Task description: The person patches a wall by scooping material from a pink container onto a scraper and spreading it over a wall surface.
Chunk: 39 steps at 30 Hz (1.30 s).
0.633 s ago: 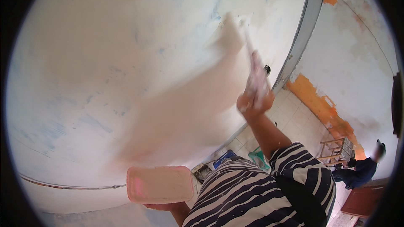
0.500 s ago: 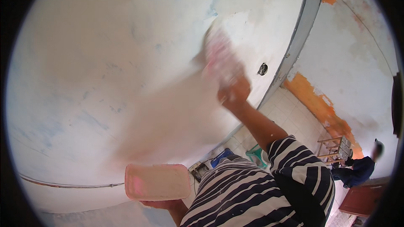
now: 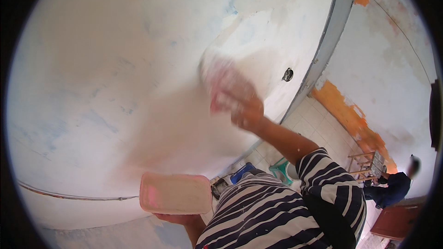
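Note:
My right hand (image 3: 248,108) is closed on a pink, putty-smeared spreader (image 3: 222,80), partly smeared by motion. The spreader's far edge lies against or very close to the pale wall (image 3: 92,60), left of a round hole (image 3: 288,74). Low on the left, my left hand (image 3: 177,218) supports a pink rectangular plastic tub (image 3: 143,192) from beneath. Beige and pink tones show across the tub's face. Most of the left fingers are hidden behind it. Blue-grey patches show through the wall's whitish coat.
A grey vertical frame (image 3: 318,64) borders the wall; past it is a wall with orange patches (image 3: 355,120). On the tiled floor (image 3: 309,120) stand a green stool (image 3: 279,171), a blue item (image 3: 242,173) and a wooden stand (image 3: 362,163). A person in dark clothes (image 3: 394,189) is farther right.
My right hand has swept the spreader down and left along the wall. The tub in my left hand has shifted slightly up and to the right.

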Tool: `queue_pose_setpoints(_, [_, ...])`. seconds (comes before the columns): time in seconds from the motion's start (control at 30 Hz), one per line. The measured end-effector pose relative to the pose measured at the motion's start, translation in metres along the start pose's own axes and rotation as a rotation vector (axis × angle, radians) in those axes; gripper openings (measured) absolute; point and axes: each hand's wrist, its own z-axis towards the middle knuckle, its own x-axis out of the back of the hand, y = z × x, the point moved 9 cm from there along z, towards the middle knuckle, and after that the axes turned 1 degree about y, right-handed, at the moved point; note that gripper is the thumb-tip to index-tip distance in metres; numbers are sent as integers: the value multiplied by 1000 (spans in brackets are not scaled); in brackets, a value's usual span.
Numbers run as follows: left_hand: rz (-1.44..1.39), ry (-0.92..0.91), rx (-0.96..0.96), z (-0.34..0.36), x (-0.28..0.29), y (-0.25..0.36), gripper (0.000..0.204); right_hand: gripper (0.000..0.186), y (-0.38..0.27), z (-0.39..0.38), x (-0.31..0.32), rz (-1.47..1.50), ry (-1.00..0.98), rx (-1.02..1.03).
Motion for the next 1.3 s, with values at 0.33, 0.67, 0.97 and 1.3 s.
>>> queue_pose_setpoints(0.33, [-174,108,125,-3,-9,-10,55,32,63,32,53,-348,297,-132])
queue_pose_setpoints(0.67, [-194,92,145,3,17,-23,56,38,67,26,79,-351,402,-218])
queue_pose_setpoints(0.97, [-231,28,202,-1,10,-29,69,27,7,8,34,-96,183,-53])
queue_pose_setpoints(1.3, [-195,-8,198,-12,-11,-31,73,35,58,24,51,-284,297,-141])
